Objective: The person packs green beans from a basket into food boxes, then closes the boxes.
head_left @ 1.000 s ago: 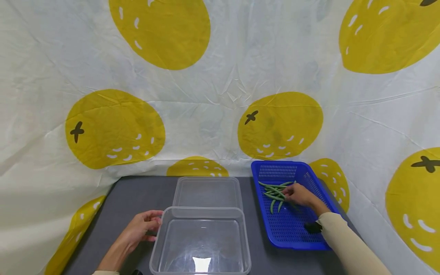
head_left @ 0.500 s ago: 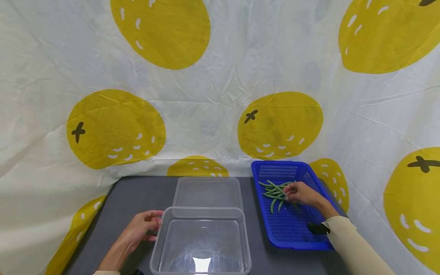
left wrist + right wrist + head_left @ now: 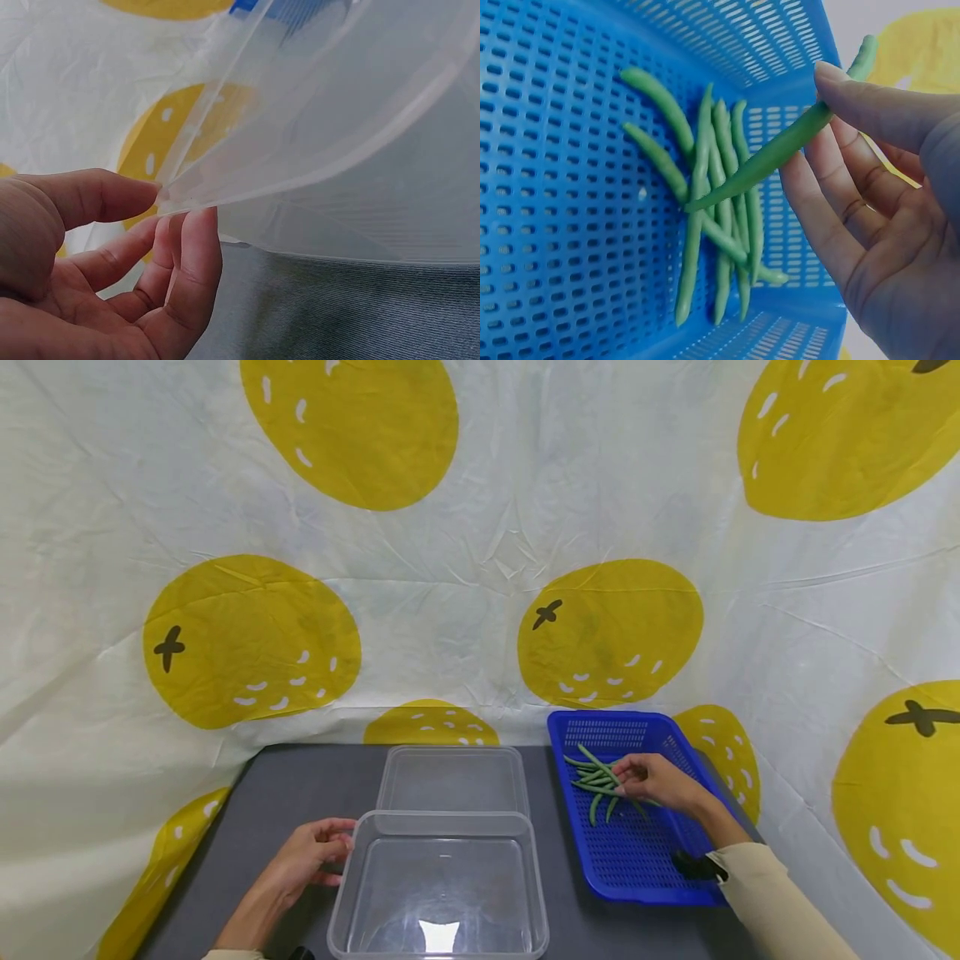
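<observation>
My right hand pinches one green bean between thumb and fingers, over the blue plastic basket. Below it, several more green beans lie loosely crossed on the perforated basket floor. At the left of the head view my left hand holds the rim of a clear plastic container. The left wrist view shows thumb and fingers pinching that rim at a corner. Nothing lies inside the container.
A clear flat lid lies behind the container on the dark grey tabletop. A white cloth with large yellow fruit prints hangs behind and at both sides. The basket stands on the right, close to the cloth.
My right hand has drawn one green bean up from the others, tilting it over the pile. The right forearm has shifted slightly right. My left hand and the container have stayed put.
</observation>
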Available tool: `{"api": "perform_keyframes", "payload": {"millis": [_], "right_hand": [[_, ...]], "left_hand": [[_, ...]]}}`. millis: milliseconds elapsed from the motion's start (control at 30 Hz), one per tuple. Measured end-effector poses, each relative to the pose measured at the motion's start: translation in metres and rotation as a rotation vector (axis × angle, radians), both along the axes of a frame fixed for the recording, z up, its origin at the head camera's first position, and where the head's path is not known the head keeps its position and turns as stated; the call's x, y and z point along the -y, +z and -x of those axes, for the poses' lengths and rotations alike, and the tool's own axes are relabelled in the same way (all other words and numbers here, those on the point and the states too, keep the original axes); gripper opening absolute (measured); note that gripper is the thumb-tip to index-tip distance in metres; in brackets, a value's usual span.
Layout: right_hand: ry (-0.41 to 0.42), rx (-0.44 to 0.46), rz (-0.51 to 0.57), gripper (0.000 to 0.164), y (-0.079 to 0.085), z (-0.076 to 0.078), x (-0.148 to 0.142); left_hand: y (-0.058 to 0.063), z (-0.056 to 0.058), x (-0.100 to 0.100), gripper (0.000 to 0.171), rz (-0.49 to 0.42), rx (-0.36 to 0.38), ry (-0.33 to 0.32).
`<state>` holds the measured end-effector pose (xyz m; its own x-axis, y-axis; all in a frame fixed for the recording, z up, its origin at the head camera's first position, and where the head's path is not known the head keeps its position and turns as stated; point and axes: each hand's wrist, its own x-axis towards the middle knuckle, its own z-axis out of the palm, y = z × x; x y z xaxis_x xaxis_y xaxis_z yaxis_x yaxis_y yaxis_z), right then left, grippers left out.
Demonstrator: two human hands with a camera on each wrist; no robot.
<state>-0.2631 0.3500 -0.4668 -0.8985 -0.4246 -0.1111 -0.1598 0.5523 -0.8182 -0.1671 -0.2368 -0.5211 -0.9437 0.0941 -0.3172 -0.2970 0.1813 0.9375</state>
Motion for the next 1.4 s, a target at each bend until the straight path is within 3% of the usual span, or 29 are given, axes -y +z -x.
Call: {"api": "perform_keyframes", "payload": {"millis": [400,833,1400], "right_hand": [[0.017,-0.038,0.052,0.035,0.018,-0.013,0.015],[0.064,-0.157,0.043,0.030,0.032,-0.024,0.046],[0.146,-0.163,0.074,0.023,0.037,-0.041,0.092]], "left_hand": [[-0.003,0.002,-0.001,0.048,0.037,0.015,0.030],[0.000,0.001,-0.002,0.049,0.034,0.010,0.017],[-0.001,0.000,-0.001,0.048,0.021,0.012,0.011]]}}
